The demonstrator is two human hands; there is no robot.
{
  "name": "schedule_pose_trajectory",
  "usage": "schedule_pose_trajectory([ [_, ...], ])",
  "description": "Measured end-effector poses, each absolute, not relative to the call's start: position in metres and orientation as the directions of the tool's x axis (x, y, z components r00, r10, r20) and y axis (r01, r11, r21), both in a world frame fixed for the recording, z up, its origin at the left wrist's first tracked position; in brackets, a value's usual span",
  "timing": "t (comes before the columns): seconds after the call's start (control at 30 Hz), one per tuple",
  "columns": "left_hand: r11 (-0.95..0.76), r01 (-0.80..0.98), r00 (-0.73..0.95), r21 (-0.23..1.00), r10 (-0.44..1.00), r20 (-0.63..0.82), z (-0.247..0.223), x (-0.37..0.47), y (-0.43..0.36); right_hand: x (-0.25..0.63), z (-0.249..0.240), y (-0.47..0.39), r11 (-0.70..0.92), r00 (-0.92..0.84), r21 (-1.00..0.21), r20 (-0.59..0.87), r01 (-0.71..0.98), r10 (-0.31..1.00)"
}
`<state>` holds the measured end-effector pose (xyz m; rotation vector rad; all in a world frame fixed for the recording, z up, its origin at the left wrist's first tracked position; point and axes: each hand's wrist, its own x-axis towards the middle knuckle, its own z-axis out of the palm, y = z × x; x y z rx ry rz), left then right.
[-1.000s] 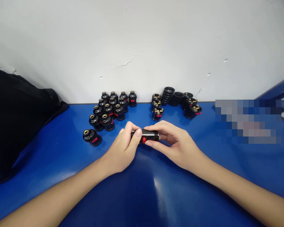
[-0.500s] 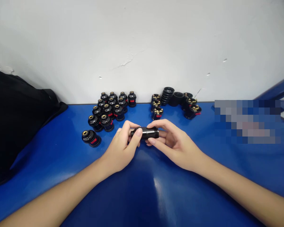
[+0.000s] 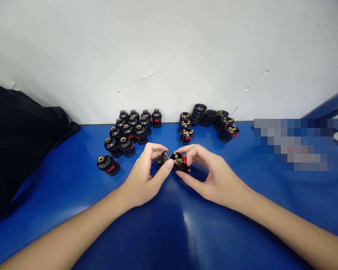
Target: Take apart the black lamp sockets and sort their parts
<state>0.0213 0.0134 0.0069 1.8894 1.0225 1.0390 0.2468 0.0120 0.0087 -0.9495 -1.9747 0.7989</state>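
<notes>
My left hand (image 3: 146,178) is closed on a black lamp socket cap (image 3: 163,157), thumb in front and fingers behind. In my right hand (image 3: 211,172) is a black lamp socket body (image 3: 177,159), tilted so that its brass contacts face the cap. A red switch (image 3: 185,160) sticks out of the body beside my right index finger. The cap and the body are apart but very close, just above the blue table. My left thumb tip reaches the body's rim and hides part of it.
Assembled lamp sockets (image 3: 127,146) stand in a group behind my left hand. Capless socket bodies (image 3: 186,135), a stack of ribbed rings (image 3: 199,114) and a plain sleeve (image 3: 210,118) stand by the wall. A black bag (image 3: 19,150) lies left; a blurred patch covers the right.
The cap and the body, joined end to end before, have come apart. The body has tilted in my right hand, and its brass contacts and red switch now show.
</notes>
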Motion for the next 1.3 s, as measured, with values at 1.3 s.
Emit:
schedule_pose_trajectory([
  [1.3,-0.41,0.259,0.311,0.875,0.893,0.326,0.006,0.023,0.016,0.304,0.037,0.031,0.583,-0.49,-0.056,0.479,0.81,0.728],
])
